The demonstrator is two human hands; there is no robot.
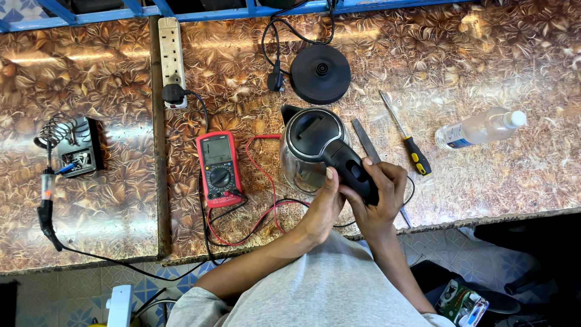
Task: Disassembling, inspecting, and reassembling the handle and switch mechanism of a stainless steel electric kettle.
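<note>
Both hands, left [324,209] and right [378,194], are clasped around the kettle [311,145] handle on a patterned worktop [514,175]; fingertips are hidden.

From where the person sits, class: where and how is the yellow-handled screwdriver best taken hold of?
Grip the screwdriver by its yellow-and-black handle, the thick end lying nearest the person; the thin metal shaft points away toward the far edge of the table. Come from above and from the right, probably with the right hand, since the flat metal file lies close on its left.
</note>
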